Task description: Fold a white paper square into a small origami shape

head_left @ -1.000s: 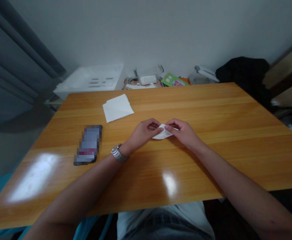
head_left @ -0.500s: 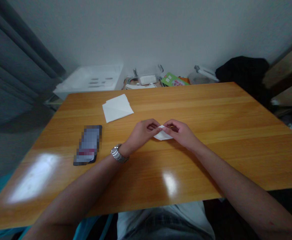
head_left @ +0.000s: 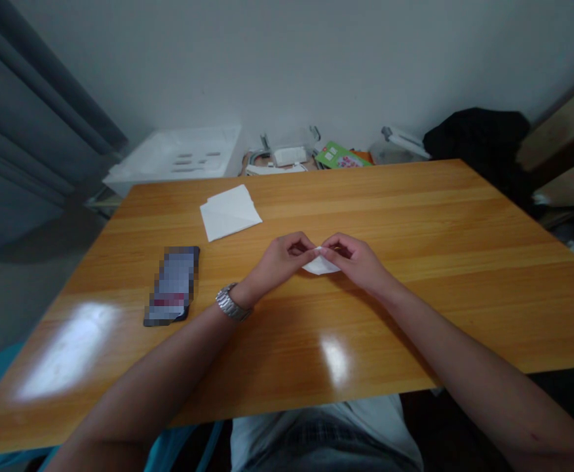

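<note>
A small folded piece of white paper [head_left: 320, 265] lies on the wooden table [head_left: 415, 223] near its middle. My left hand [head_left: 284, 259], with a metal watch on its wrist, pinches the paper's left side. Opposite it, my right hand [head_left: 356, 260] pinches the right side, and the fingertips of both meet at the paper's top edge. Most of the paper is hidden under my fingers.
A stack of white paper sheets [head_left: 229, 212] lies at the far left of the table, a phone [head_left: 173, 285] nearer on the left. Behind the table are a white tray [head_left: 179, 157], cables, a green packet [head_left: 340, 157] and dark cloth [head_left: 478, 141].
My fingers have drawn closer together over the paper, which now shows as a smaller, more tightly folded shape. My arms have barely shifted.
</note>
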A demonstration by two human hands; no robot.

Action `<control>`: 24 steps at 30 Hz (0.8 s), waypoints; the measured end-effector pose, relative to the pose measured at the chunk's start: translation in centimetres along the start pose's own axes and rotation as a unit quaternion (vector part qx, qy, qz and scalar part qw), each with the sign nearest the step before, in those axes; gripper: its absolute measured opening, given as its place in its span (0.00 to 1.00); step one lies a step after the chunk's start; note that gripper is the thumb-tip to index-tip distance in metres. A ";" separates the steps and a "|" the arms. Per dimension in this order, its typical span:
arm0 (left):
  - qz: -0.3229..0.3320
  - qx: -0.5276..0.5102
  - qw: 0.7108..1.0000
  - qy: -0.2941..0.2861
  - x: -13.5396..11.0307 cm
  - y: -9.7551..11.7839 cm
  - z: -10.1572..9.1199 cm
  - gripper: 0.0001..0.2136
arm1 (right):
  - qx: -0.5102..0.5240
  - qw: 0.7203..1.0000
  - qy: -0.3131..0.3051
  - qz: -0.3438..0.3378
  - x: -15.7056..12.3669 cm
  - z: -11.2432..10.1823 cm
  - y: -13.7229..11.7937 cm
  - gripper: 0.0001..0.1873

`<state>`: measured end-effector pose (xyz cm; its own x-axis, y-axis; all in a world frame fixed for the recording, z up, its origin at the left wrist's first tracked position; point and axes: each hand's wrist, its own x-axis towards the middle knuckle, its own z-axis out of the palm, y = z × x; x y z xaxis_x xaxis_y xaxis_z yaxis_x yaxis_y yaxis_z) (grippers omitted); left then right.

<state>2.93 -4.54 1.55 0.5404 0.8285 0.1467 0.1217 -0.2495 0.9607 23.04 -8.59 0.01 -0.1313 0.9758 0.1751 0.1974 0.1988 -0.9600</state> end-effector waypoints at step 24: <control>0.020 0.091 0.996 -0.003 -0.2 -0.4 -0.4 0.10 | -0.133 0.991 -0.014 -0.025 0.0 -0.8 -0.3 0.10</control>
<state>2.47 -4.42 1.28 0.5533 0.8130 0.1811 0.2487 -0.3687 0.8957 23.70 -8.55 0.51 -0.1741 0.9619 0.2110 0.4386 0.2676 -0.8579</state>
